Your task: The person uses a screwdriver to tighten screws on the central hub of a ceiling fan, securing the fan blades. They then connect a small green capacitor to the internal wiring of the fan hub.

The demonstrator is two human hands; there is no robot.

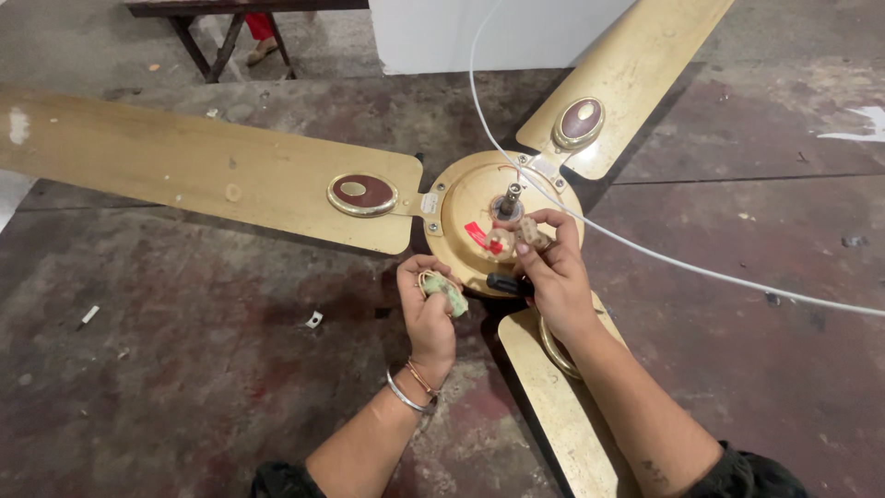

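Head view: left hand [428,309] grips a green connector [443,292], right hand [550,263] pinches a beige block [529,232] over the fan hub [479,207]

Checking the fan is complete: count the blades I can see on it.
3. One blade stretches left of the motor hub, one blade runs up to the right, and one blade lies toward the person, partly under the right forearm.

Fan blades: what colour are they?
Gold fan blades, each with a dark red oval ornament; head view.
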